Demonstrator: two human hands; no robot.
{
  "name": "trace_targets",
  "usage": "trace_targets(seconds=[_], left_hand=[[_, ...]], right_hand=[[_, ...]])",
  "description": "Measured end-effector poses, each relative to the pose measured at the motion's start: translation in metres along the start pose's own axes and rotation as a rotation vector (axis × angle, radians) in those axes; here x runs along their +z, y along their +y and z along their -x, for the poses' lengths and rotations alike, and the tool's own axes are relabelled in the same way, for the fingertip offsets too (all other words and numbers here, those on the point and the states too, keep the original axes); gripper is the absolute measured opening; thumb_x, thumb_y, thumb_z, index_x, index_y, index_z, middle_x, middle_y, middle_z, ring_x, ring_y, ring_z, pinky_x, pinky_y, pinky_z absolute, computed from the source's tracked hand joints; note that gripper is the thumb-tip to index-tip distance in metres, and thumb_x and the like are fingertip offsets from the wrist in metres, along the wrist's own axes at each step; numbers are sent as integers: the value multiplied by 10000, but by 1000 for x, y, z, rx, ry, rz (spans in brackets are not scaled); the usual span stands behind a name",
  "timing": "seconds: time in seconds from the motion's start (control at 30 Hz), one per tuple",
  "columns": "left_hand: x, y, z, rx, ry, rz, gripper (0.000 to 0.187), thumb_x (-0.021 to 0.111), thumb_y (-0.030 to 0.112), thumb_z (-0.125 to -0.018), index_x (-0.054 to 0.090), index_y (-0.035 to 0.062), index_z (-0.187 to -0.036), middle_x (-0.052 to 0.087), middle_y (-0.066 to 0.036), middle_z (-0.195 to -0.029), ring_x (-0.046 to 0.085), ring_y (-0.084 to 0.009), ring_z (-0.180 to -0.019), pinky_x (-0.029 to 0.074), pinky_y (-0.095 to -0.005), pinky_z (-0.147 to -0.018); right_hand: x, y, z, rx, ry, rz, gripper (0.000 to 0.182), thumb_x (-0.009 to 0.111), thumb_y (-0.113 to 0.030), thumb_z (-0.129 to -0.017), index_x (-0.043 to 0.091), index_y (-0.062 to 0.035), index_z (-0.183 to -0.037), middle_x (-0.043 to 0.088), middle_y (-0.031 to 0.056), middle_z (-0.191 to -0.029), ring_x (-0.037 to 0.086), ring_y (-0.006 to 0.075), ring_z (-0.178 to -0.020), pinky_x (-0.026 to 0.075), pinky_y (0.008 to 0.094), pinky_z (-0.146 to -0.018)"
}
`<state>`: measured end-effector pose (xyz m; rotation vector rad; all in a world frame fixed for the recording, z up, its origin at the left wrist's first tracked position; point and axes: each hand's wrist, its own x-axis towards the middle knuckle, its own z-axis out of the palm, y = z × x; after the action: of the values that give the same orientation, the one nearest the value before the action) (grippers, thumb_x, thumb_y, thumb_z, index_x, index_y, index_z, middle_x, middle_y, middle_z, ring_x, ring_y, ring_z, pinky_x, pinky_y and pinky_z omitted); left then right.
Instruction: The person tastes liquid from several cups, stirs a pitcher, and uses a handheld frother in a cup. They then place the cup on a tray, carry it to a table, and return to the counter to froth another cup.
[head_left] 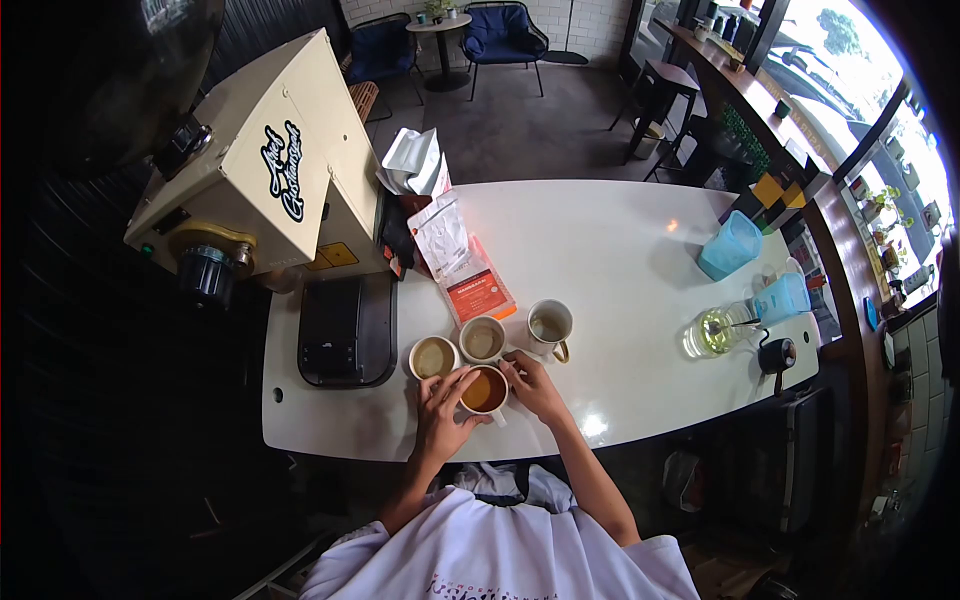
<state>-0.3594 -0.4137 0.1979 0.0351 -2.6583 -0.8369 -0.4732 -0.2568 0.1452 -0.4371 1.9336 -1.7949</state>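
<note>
A white cup (485, 389) of amber-brown liquid stands near the table's front edge, its handle pointing towards me. My left hand (440, 415) curls around the cup's left side, fingers at the rim and thumb low near the front. On the opposite side, my right hand (535, 388) has its bent fingertips against the cup's upper right. Just behind are two more cups, one at the left (434, 358) and one in the middle (482, 340), each with pale, cloudy contents. A mug (550, 326) with a brownish handle stands beyond my right hand.
A large cream grinder (270, 160) and a black scale (347, 330) occupy the left. Coffee bags (478, 288) lie behind the cups. At the right are blue jugs (731, 245), a glass jug (712, 332) of yellowish liquid and a small black pitcher (776, 355).
</note>
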Motion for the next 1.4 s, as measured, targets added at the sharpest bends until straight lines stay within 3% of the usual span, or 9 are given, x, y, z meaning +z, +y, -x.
trace_targets(seconds=[0.27, 0.67, 1.0, 1.07, 1.2, 1.4], left_hand=[[-2, -1, -2, 6, -22, 22, 793, 875, 254, -578, 581, 169, -1309, 564, 0, -1357, 486, -280, -1127, 380, -400, -987], [-1, -3, -5, 25, -27, 29, 764, 881, 182, -574, 596, 154, -1282, 583, -35, -1335, 502, -277, -1155, 379, -412, -989], [3, -6, -5, 25, -14, 50, 741, 880, 177, -578, 607, 161, -1266, 586, -42, -1330, 508, -293, -1139, 375, -422, -996], [5, -7, -4, 28, -4, 54, 713, 876, 209, -599, 613, 157, -1260, 588, -57, -1328, 509, -292, -1150, 369, -421, -999], [7, -6, -3, 20, 27, 32, 729, 893, 218, -564, 623, 159, -1238, 601, -41, -1315, 512, -275, -1163, 369, -415, -991], [5, -4, -7, 8, 4, 68, 656, 859, 271, -629, 636, 155, -1234, 590, -51, -1330, 492, -301, -1117, 370, -417, -970]], right_hand=[[-4, 1, 4, 33, 59, -73, 312, 551, -313, -1009, 588, -5, -1028, 537, 11, -773, 472, 76, -639, 390, 248, -552], [-8, -1, 3, 26, 38, 43, 361, 548, -347, -1007, 580, 8, -950, 547, 22, -694, 490, 82, -554, 387, 257, -496], [-8, -4, 1, -2, 75, 58, 353, 522, -312, -1020, 590, 8, -889, 492, -14, -625, 451, 68, -546, 356, 252, -496], [-8, -8, 0, 0, 106, 68, 367, 565, -313, -989, 642, 43, -954, 595, 101, -687, 528, 153, -622, 423, 328, -577], [-6, -29, 5, -60, 113, 93, 354, 562, -301, -991, 649, 39, -946, 597, 96, -696, 514, 149, -645, 422, 329, -593], [-8, -65, 23, -100, 98, 7, 339, 536, -288, -1012, 637, 29, -947, 528, 35, -657, 477, 106, -627, 400, 293, -573]])
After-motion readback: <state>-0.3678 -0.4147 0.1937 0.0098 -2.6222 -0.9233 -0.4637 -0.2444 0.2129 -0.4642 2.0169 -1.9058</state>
